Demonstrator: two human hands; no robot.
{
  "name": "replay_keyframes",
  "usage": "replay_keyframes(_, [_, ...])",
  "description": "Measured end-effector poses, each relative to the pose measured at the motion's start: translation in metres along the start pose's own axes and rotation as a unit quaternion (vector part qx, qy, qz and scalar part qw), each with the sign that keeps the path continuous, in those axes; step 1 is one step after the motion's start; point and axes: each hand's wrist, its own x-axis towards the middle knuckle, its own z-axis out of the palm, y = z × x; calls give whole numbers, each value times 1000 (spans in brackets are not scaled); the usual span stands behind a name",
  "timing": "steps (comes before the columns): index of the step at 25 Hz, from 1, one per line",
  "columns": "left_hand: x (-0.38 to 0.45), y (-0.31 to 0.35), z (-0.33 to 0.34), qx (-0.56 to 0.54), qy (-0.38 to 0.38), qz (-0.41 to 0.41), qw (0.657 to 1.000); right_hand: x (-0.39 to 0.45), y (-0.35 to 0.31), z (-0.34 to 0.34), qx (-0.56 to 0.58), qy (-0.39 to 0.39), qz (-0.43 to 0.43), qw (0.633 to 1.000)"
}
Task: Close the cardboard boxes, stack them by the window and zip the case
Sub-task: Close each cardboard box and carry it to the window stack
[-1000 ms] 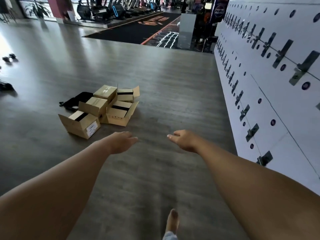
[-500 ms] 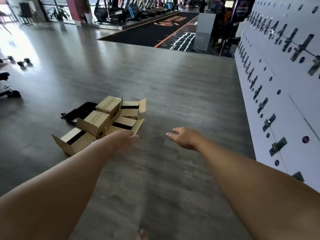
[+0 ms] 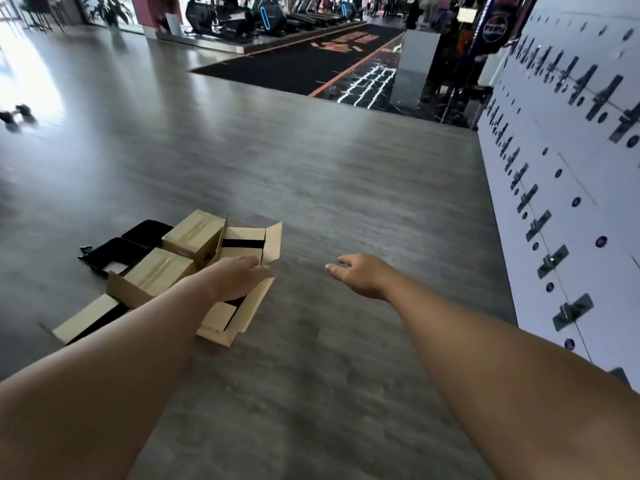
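Observation:
Several cardboard boxes [image 3: 194,237] lie clustered on the grey floor at lower left, some with flaps standing open and black contents showing. An open black case [image 3: 121,249] lies just behind them on the left. My left hand [image 3: 239,277] stretches forward over the nearest open box [image 3: 228,323], fingers relaxed, holding nothing; whether it touches the box is unclear. My right hand [image 3: 360,273] reaches out over bare floor to the right of the boxes, fingers loosely extended and empty.
A white locker wall [image 3: 571,202] runs along the right side. Bright window light falls at the far left, near small dark dumbbells [image 3: 15,114]. A black mat [image 3: 304,64] and exercise machines [image 3: 242,15] lie far ahead.
The boxes have come closer and lower in view as I walked toward them. My left hand now lies over the nearest open box; both arms stay outstretched.

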Motion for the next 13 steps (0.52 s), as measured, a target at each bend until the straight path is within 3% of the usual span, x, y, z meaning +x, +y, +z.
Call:
replay_keyframes(7, [157, 23, -18, -21, -13, -21, 999, 173, 35, -56, 13, -39, -5, 999])
replay_keyframes(13, [288, 51, -58, -33, 5, -94, 995, 341, 44, -132, -20, -77, -64, 995])
